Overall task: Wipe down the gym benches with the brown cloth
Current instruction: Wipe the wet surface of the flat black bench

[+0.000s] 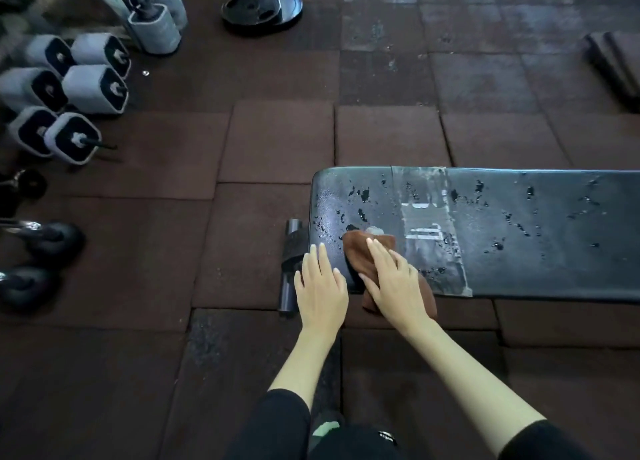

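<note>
Plainly the job is barely begun, seen from the head camera; the right hand [398, 283] lies flat with straight fingers on the brown cloth [360, 251], pressing it to the near end of the gym bench [519, 224], while the left hand [323, 286], also flat and holding nothing, rests just beside it at the bench's rounded corner. One end of the cloth hangs over the near edge under the right wrist.

Beyond the right fingertips and far off to that hand's right, water drops [363, 194] bead across the black pad; nearly the whole top looks unwiped, and only the strip directly under the cloth could count as done. A worn pale tape patch [429, 224] crosses the pad just right of the cloth; its peeling edges may catch the fabric.

The long run to the right of the hands is open for broad strokes; the near and far edges are close, so strokes across the pad must be short. Left of the left hand the pad ends above a foot bar [289, 286]; well beyond that hand sit dumbbells [93, 88], kettlebells [55, 237] and weight plates [261, 9] on the rubber floor tiles [277, 140].
</note>
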The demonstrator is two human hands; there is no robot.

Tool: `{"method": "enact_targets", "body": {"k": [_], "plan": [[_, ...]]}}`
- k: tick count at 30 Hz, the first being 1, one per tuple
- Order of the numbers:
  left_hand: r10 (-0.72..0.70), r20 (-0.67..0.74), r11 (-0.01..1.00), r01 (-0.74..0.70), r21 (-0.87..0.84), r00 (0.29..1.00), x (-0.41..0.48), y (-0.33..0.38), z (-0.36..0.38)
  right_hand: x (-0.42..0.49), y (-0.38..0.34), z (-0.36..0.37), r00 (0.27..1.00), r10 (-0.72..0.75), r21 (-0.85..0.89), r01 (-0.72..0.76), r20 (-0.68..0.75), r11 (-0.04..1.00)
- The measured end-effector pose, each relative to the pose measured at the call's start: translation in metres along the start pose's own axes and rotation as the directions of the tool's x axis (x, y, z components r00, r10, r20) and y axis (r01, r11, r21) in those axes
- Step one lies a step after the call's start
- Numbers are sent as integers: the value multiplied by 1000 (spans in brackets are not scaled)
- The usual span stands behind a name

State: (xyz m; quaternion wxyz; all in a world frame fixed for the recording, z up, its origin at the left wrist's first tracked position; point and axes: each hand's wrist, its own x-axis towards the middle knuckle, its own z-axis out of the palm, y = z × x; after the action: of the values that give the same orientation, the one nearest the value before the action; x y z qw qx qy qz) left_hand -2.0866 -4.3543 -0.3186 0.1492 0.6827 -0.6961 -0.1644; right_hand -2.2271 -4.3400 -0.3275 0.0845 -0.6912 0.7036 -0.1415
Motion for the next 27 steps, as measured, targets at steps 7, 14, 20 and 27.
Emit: {"method": "enact_targets", "body": {"k": [7, 14, 20, 27], "plan": [[-37, -25, 998, 35, -58, 999, 20, -22, 55, 28, 34, 34, 984, -128, -155, 109, -121, 982], [-54, -129, 983, 30, -182, 990, 24, -24, 68, 122, 46, 35, 978, 190, -46, -194, -89, 980], [-84, -152, 968, 44, -248, 985, 22, -24, 69, 98, 14, 45, 998, -41, -73, 37, -48, 997], [-108, -132, 956, 66, -287, 985, 22, -28, 67, 56, 36, 36, 979, -204, -138, 202, -4, 970]]}}
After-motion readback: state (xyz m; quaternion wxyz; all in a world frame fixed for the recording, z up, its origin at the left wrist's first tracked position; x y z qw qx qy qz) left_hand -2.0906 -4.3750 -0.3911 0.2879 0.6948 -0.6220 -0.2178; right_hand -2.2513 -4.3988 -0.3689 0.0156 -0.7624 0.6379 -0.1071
